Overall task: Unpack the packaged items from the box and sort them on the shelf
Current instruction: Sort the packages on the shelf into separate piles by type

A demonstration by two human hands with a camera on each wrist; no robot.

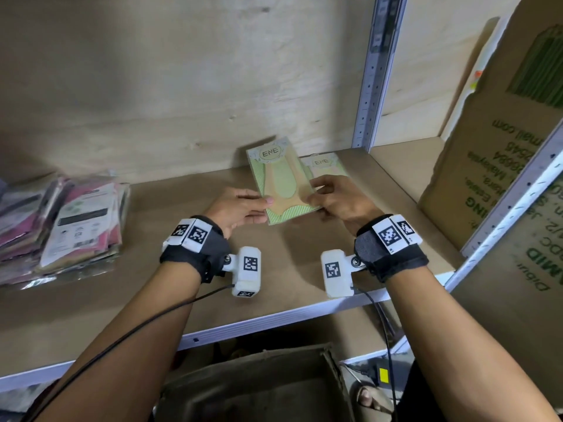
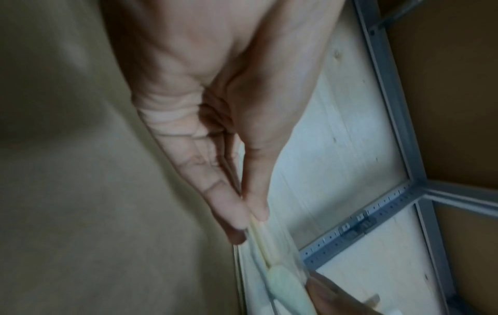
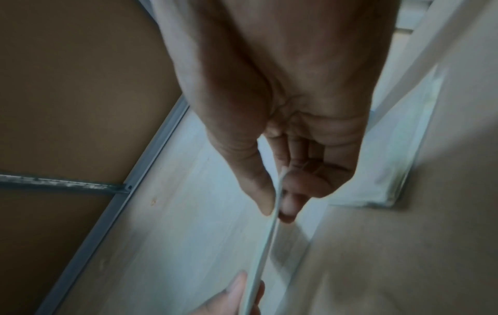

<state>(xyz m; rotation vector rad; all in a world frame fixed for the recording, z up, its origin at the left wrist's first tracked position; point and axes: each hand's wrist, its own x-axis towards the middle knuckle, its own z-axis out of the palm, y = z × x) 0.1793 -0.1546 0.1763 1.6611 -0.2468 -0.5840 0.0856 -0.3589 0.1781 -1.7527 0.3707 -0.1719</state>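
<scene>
A flat green and tan packet (image 1: 281, 181) marked ENE is held tilted over the brown shelf (image 1: 213, 284). My left hand (image 1: 240, 208) pinches its left edge between thumb and fingers, and my right hand (image 1: 338, 197) pinches its right edge. A second ENE packet (image 1: 326, 166) lies flat on the shelf behind my right hand, near the back wall. In the left wrist view my thumb and forefinger (image 2: 242, 219) clamp the packet's edge (image 2: 272, 270). The right wrist view shows the packet edge-on (image 3: 269, 240) between my thumb and fingers.
A stack of pink and white packets (image 1: 61, 226) in clear wrap lies at the shelf's left. A grey upright post (image 1: 376, 74) stands at the back. A printed cardboard sheet (image 1: 499, 166) leans at the right. An open cardboard box (image 1: 259, 388) sits below the shelf edge.
</scene>
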